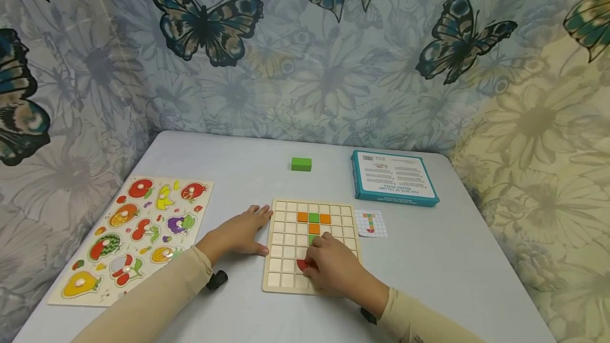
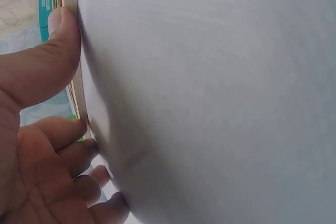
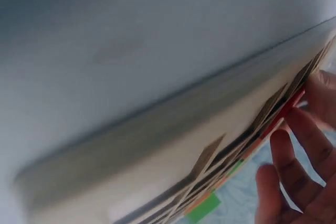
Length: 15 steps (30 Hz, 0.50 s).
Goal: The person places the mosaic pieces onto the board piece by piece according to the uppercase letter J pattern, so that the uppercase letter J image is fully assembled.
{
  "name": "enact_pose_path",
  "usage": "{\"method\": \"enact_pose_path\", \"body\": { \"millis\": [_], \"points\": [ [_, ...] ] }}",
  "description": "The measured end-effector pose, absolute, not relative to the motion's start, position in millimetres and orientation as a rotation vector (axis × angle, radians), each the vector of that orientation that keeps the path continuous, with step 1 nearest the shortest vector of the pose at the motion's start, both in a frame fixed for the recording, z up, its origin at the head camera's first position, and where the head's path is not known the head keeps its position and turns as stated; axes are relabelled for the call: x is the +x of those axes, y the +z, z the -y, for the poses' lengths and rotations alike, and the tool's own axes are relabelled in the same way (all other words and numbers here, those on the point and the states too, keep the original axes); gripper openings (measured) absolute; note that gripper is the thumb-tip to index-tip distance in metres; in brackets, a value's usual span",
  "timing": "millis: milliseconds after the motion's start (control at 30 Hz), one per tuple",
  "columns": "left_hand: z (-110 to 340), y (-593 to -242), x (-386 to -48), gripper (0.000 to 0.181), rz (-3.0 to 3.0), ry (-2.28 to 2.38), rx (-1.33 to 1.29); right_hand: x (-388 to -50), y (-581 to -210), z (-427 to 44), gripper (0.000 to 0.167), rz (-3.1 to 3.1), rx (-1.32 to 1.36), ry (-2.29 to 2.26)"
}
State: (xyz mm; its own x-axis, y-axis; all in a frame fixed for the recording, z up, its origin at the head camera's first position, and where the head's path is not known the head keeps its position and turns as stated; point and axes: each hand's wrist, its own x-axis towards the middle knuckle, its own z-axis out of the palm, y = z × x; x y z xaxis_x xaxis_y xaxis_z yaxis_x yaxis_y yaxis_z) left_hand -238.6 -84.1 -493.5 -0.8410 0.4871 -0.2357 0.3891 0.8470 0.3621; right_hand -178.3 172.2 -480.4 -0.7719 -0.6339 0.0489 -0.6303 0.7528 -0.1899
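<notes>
A wooden grid board (image 1: 276, 253) lies on the table with orange squares (image 1: 314, 229) and green squares (image 1: 313, 217) set in a T shape. My left hand (image 1: 240, 231) rests by the board's left edge. Its thumb and fingertips touch the side, as the left wrist view shows. Over the lower middle of the board, my right hand (image 1: 333, 266) pinches a red piece (image 1: 302, 264) with a rounded edge between thumb and finger. That piece lies at the grid surface, partly hidden by the fingers. The right hand also covers several cells.
A small pattern card (image 1: 371, 223) lies against the board's right side. Behind it is a teal box (image 1: 395, 178). A green block (image 1: 301, 164) sits at the back. On the left lies a fruit puzzle board (image 1: 154, 205), partly under the left sleeve.
</notes>
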Motion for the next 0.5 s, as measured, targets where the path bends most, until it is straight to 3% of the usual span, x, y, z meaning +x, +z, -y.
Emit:
{"method": "enact_pose_path", "body": {
  "millis": [300,500],
  "points": [
    [97,-498,-240,0.095,-2.606,0.621,0.648,-177,-463,-192,0.020,-3.053,-1.093,-0.350],
    [107,-471,-234,0.070,-2.716,0.771,0.645,-177,-440,-211,0.024,-3.122,-0.867,-0.375]
  ]
}}
